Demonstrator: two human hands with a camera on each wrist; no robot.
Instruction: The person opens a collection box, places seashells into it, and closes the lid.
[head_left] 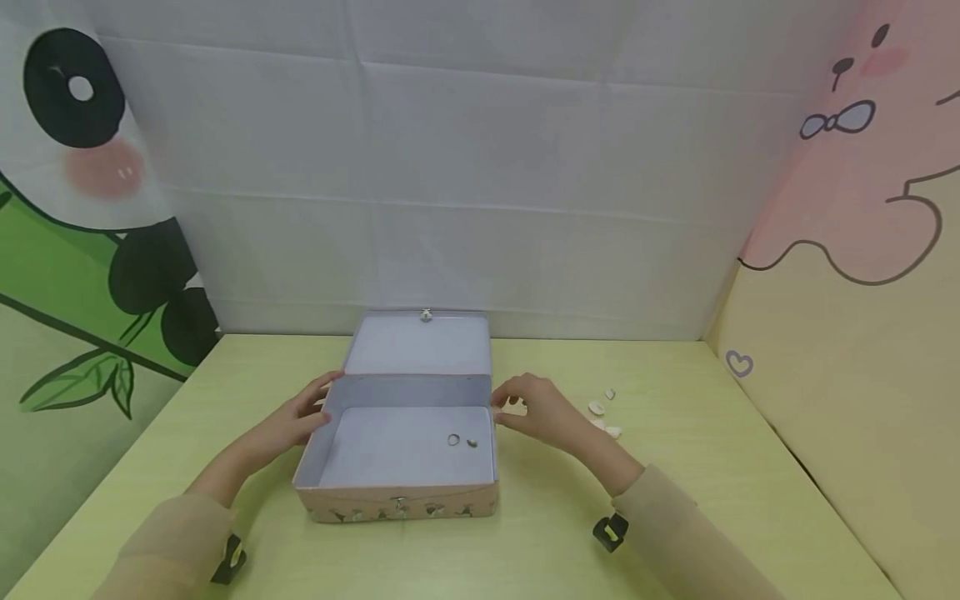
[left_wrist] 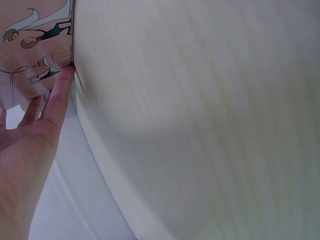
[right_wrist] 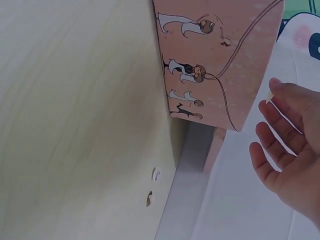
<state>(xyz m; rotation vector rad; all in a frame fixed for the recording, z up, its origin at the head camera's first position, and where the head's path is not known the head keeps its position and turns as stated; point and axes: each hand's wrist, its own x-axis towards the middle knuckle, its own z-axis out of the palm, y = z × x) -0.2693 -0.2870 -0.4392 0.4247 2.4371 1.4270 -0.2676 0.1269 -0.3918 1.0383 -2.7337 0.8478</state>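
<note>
An open rectangular tin box point(head_left: 397, 503), pink outside with cartoon figures and pale inside, stands on the table with its lid point(head_left: 420, 343) tipped back. Inside it lie a small ring point(head_left: 453, 439) and a little curved piece point(head_left: 472, 443). My left hand point(head_left: 281, 427) rests against the box's left side with fingers extended. At the right wall of the box is my right hand point(head_left: 542, 410). Between its thumb and forefinger, the right wrist view shows a tiny pale pointed piece point(right_wrist: 270, 96) being pinched; its kind is too small to tell.
Several small whitish pieces, among them a rounded one point(head_left: 596, 408), lie on the yellow table point(head_left: 720, 467) to the right of the box. A white cloth point(head_left: 480, 167) hangs behind, with cartoon-printed panels at both sides.
</note>
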